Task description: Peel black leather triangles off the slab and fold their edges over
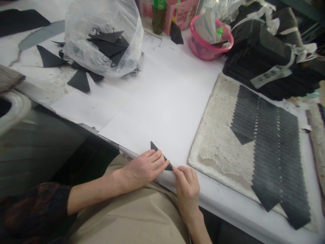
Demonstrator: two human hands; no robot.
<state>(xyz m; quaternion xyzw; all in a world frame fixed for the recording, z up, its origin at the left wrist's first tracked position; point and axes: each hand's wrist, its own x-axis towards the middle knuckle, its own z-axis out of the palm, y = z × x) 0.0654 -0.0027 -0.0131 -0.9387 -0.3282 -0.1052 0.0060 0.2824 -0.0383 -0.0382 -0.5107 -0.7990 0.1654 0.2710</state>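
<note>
A small dark piece of leather-like sheet (166,164), pointed at its far end, lies at the table's front edge. Across it rest the fingers of my left hand (146,167), held together and pressing it against the white surface. My right hand (187,184) pinches its right corner between thumb and fingertips. Part of the piece is hidden under my left fingers. To the right, overlapping rows of similar dark pieces (266,149) lie in three columns on a worn pale board (215,135).
A clear plastic bag (129,20) holds loose dark pieces, with more cut pieces (80,80) beside it. At the back stand a green-capped bottle (158,20), a pink box (180,15) and a pink basket (207,52). Tied stacks of dark material (264,44) sit behind the board.
</note>
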